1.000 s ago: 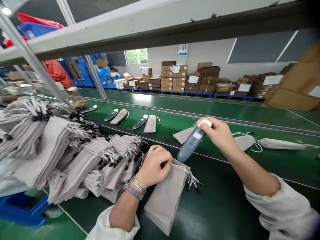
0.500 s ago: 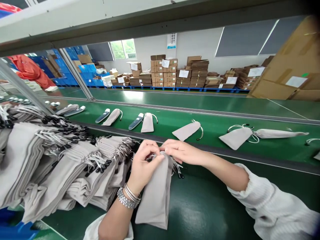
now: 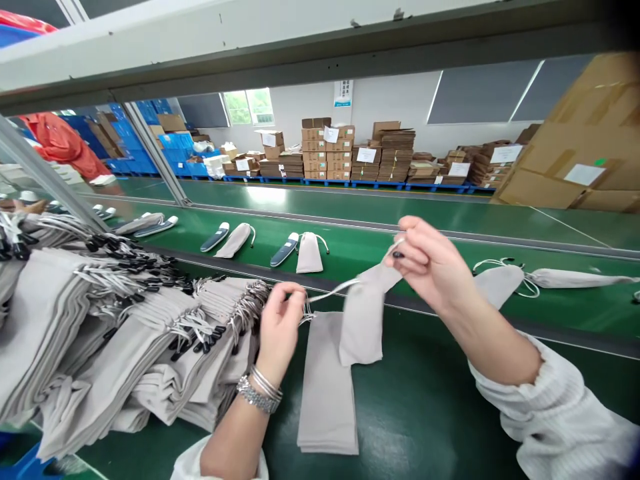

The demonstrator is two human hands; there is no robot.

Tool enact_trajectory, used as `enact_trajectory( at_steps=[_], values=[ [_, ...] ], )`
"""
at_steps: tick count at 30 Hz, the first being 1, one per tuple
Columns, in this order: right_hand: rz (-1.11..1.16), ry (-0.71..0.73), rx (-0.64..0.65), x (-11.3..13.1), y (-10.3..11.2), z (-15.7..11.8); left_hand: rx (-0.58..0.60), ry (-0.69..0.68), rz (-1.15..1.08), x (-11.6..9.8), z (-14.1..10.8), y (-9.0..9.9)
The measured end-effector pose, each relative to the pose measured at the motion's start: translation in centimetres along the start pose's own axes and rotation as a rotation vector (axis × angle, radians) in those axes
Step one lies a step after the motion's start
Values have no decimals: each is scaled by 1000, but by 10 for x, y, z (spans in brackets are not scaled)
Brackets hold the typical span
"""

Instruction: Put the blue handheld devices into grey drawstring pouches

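Drawstring pouch (image 3: 364, 320) of grey-beige fabric, hanging between the hands above the green conveyor belt (image 3: 425, 360) — left hand (image 3: 280, 330) pinching its white cord (image 3: 333, 290), right hand (image 3: 430, 267) pinching its top end. Second pouch (image 3: 327, 393) flat below. Upper centre: cartons (image 3: 325, 150) on blue pallets (image 3: 375, 185) — white labels (image 3: 367, 155) too small to read.

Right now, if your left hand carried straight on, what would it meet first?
Your left hand would probably meet the dark belt-edge strip first, with a beige drawstring pouch just beyond it; depth is hard to judge from here.
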State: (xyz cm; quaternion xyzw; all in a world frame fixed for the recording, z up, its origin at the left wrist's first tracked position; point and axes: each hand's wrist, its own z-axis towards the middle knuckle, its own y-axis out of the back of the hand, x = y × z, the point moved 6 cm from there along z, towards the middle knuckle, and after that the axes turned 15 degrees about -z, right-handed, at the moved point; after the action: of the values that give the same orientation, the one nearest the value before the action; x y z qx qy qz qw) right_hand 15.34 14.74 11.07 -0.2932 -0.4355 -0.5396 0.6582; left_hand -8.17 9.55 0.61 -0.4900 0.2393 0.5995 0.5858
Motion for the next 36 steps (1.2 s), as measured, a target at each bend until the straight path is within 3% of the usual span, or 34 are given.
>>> enact_trajectory(
  at_steps=[3, 5, 7, 10, 15, 19, 24, 27, 30, 36],
  values=[
    [-252, 173, -248, 3, 15, 24, 289, -151, 498, 18, -8, -20],
    [-422, 234, -307, -5, 14, 45, 415, -204, 719, 28, -13, -26],
    [-566, 244, -238, -23, 1, 68, 467, -201, 847, 34, -14, -27],
    [-733, 217, -36, -59, -33, 100, 458, -192, 952, 35, -14, -26],
    [-975, -118, 323, -137, -101, 138, 466, -256, 1041, 31, -17, -30],
    [-1099, -263, 317, -173, -138, 158, 533, -302, 1037, 28, -19, -33],
    [-1156, -336, 262, -196, -151, 164, 596, -301, 912, 17, -19, -34],
    [-1048, -303, 287, -193, -144, 157, 539, -231, 722, 10, -15, -31],
    [-910, -207, 252, -169, -124, 137, 467, -96, 437, 7, -10, -25],
    [-376, -92, 108, -101, -63, 55, 411, 38, 159, 8, -7, -22]
  ],
)
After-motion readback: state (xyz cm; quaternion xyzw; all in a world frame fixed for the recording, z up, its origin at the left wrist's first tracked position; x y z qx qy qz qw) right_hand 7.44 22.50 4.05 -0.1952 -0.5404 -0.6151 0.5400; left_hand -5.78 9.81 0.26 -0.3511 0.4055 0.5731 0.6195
